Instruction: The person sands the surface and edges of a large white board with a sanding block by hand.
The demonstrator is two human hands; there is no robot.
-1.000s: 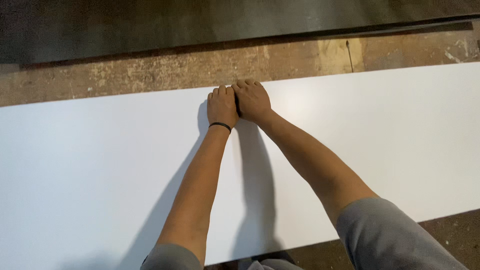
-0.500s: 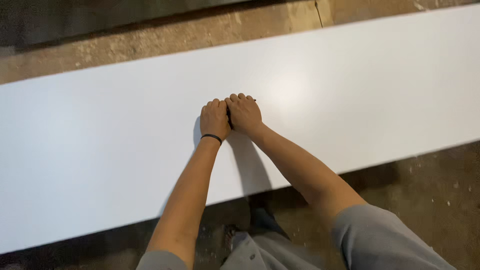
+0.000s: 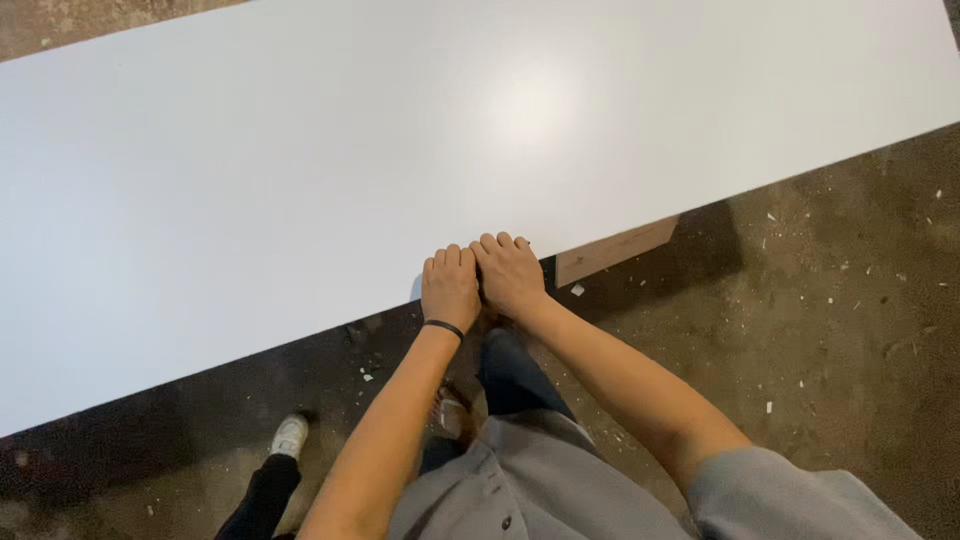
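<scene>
head view: both hands (image 3: pixel 480 282) rest side by side on white board's (image 3: pixel 300 160) near edge.

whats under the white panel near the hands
Under the white panel, a brown wooden piece pokes out beside the right hand. Dusty floor shows below; anything else beneath is covered.

Bare white panel (image 3: pixel 400 140) all around — only its near edge under both hands.

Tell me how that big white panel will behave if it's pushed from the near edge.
The white panel looks flat and unbowed across its length, so probably stiff. Its glossy face shows glare, so palms may slip. The left hand and right hand press side by side at one spot; being so long, it may pivot rather than slide straight.
</scene>
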